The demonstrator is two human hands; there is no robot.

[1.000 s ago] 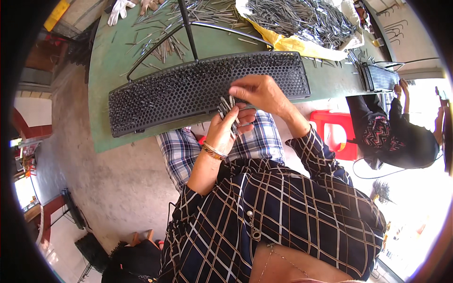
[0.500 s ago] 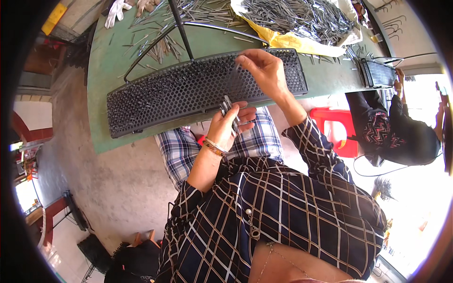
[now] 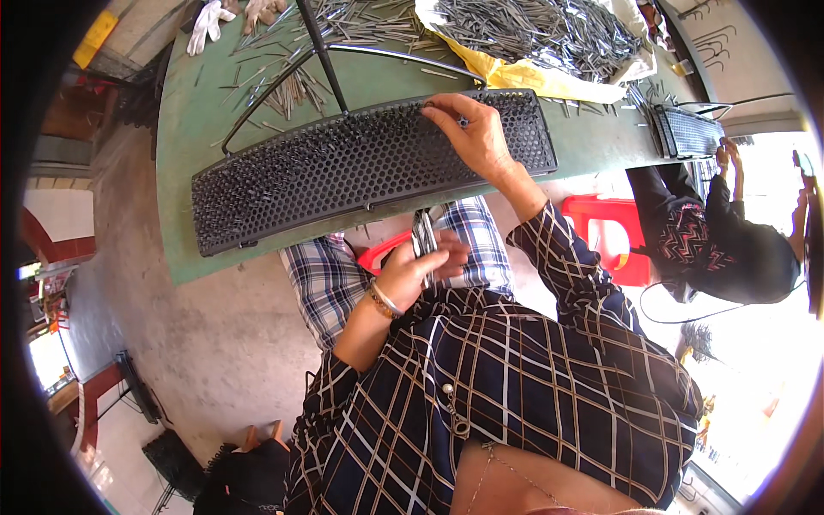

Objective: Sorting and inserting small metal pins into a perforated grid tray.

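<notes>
Head view, the only one we have: one long black perforated panel (image 3: 378, 176), lying along the near edge of a green tabletop (image 3: 184, 163), its left portion and upper rows crowded with dark protruding ends, its lower middle showing bare holes. One black tubular frame (image 3: 318, 47), rising behind the panel. One right hand (image 3: 477, 142), over the panel's upper part, thumb and forefinger drawn narrow in a pinch; we cannot tell whether a strip sits between them. One left hand (image 3: 410, 273), below the panel's near edge and apart from it, fingers closed about a bundle of slim metal strips (image 3: 423, 233) pointing up toward the panel; its outer fingers are blurred. One heap of like strips (image 3: 532, 39), on a yellow and white sack (image 3: 562, 84) at the far right; further loose strips (image 3: 296, 90), scattered behind the panel. One white glove (image 3: 207, 27), far left. One red stool (image 3: 588, 210), right of the wearer, and beyond it a co-worker (image 3: 730, 245) at a second panel (image 3: 689, 136). Step in hand, in our judgement: setting single strips into the holes, partly done. The next move, we judge, calls for a fine, steady pinch, one strip from the bundle, and careful aim at a bare hole.
</notes>
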